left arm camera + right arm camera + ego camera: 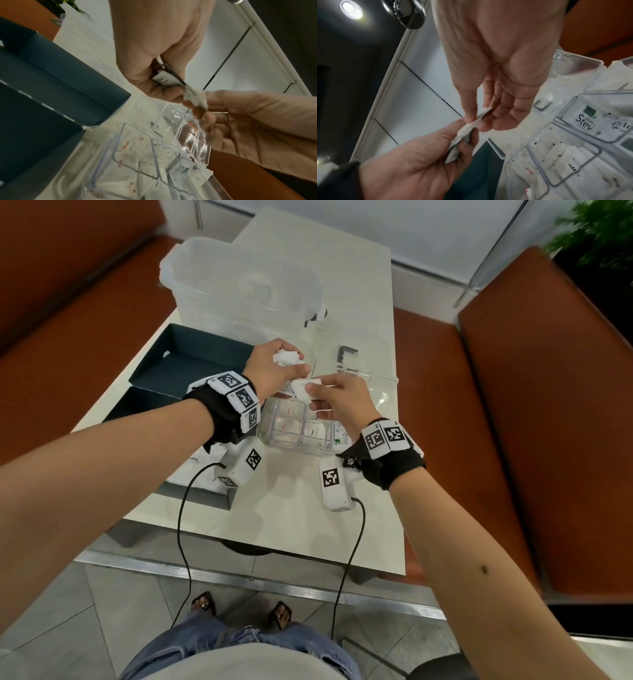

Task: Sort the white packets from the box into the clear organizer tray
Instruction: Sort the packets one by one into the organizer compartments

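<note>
Overhead, the left hand (274, 368) clutches a bunch of packets (286, 358) above the clear tray (298, 426), at about 10 o'clock from the right hand (337, 400). Closer in, the right hand's thumb and finger pinch one packet (477, 117), perhaps shared with the left.

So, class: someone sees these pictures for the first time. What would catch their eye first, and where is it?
The two hands meeting above the table middle: the left hand grips a bunch of white packets, and the right hand pinches one packet off it. Just below them sits the clear organizer tray, its compartments already holding packets. To the left lies the dark box.
</note>
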The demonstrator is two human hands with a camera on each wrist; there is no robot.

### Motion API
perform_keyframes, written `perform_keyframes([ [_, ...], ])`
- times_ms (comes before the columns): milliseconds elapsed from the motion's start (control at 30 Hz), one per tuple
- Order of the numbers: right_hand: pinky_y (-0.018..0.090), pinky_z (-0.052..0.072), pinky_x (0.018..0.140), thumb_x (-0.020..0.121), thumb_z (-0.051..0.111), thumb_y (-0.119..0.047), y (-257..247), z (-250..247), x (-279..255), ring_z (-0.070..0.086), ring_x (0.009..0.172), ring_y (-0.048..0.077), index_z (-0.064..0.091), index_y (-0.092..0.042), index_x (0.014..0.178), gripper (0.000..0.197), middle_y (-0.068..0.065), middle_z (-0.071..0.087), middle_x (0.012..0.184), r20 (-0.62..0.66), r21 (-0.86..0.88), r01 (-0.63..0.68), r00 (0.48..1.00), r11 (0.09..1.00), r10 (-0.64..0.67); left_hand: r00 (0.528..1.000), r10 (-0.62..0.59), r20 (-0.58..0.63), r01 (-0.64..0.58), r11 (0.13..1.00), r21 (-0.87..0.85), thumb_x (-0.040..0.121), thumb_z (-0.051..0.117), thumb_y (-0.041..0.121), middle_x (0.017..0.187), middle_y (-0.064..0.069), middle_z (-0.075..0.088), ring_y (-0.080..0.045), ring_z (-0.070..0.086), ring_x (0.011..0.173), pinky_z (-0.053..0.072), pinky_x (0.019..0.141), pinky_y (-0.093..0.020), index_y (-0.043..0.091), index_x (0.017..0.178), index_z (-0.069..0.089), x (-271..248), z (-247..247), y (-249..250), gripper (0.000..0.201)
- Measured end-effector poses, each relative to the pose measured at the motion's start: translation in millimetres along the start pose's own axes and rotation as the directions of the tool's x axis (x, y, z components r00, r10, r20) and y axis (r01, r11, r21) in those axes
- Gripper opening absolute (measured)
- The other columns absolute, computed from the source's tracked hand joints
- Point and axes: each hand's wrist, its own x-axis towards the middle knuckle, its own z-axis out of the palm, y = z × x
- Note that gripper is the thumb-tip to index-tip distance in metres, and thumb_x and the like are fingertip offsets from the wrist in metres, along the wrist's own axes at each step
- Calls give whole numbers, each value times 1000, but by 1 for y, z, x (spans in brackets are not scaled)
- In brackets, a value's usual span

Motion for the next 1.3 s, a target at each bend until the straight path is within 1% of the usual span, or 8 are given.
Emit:
perform_keyframes([
  [133, 25, 51, 57, 86, 68, -2, -7, -8, -2, 59, 58, 16, 61, 1, 111, 26, 9, 65, 76, -42, 87, 26, 999, 996, -22, 996, -59, 73, 64, 995, -72, 82, 76, 22, 98, -8, 65, -14, 63, 73, 51, 48, -21, 14, 105, 61, 0, 1, -1, 28],
  [500, 23, 50, 59, 88, 61, 3, -16, -35, 1, 61, 62, 14, 65, -4, 107, 21, 10, 68, 80, -64, -43, 85, 994, 996, -87, 934, -155, 321, 183, 981, -58, 76, 81, 14, 108, -3, 67, -18, 65, 90, 54, 68, -29, 24, 106, 66, 0, 0, 2, 35],
  [633, 27, 53, 63, 87, 63, 1, -20, -44, 9, 62, 62, 15, 66, -2, 101, 15, 10, 67, 77, -155, -106, 81, 983, 991, -97, 936, -151, 318, 172, 984, -37, 73, 83, 13, 94, 3, 66, -13, 63, 77, 52, 61, -25, 25, 104, 67, 3, -5, 2, 36],
  [733, 26, 53, 63, 88, 63, 0, -21, -48, 11, 62, 62, 15, 66, -5, 100, 13, 9, 68, 79, -137, -70, 65, 988, 995, -74, 946, -148, 289, 166, 985, -38, 73, 83, 14, 84, 7, 64, -9, 62, 69, 50, 54, -23, 26, 99, 66, 6, -8, 1, 33],
  [900, 23, 51, 58, 89, 62, -3, -23, -39, 12, 62, 59, 14, 64, -8, 98, 10, 9, 68, 79, -69, -73, 61, 995, 996, -66, 943, -144, 299, 159, 987, -27, 74, 83, 16, 92, 4, 67, -9, 64, 72, 50, 52, -21, 23, 109, 67, 9, -6, 2, 39],
  [1033, 24, 50, 58, 91, 60, -5, -27, -38, 16, 62, 58, 13, 64, -10, 92, 7, 5, 66, 75, -95, -70, 47, 994, 996, -54, 946, -139, 293, 152, 988, -24, 73, 83, 11, 89, 2, 68, -8, 65, 67, 50, 50, -21, 24, 101, 68, 12, -9, 4, 34],
  [1167, 25, 51, 59, 90, 58, -2, -35, -45, 22, 58, 59, 14, 64, -7, 94, 8, 6, 65, 79, -173, -14, 47, 984, 999, -48, 961, -125, 248, 141, 989, -45, 74, 82, 8, 99, -3, 68, -16, 66, 77, 52, 50, -23, 25, 92, 66, 16, -16, 4, 30],
  [1300, 23, 53, 60, 89, 62, -1, -40, -42, 24, 54, 58, 12, 67, -6, 92, 8, 6, 61, 73, -75, 17, 91, 993, 996, -89, 971, -101, 214, 113, 993, -42, 74, 82, 9, 103, -5, 65, -14, 64, 74, 51, 49, -21, 24, 95, 65, 19, -21, 3, 30],
])
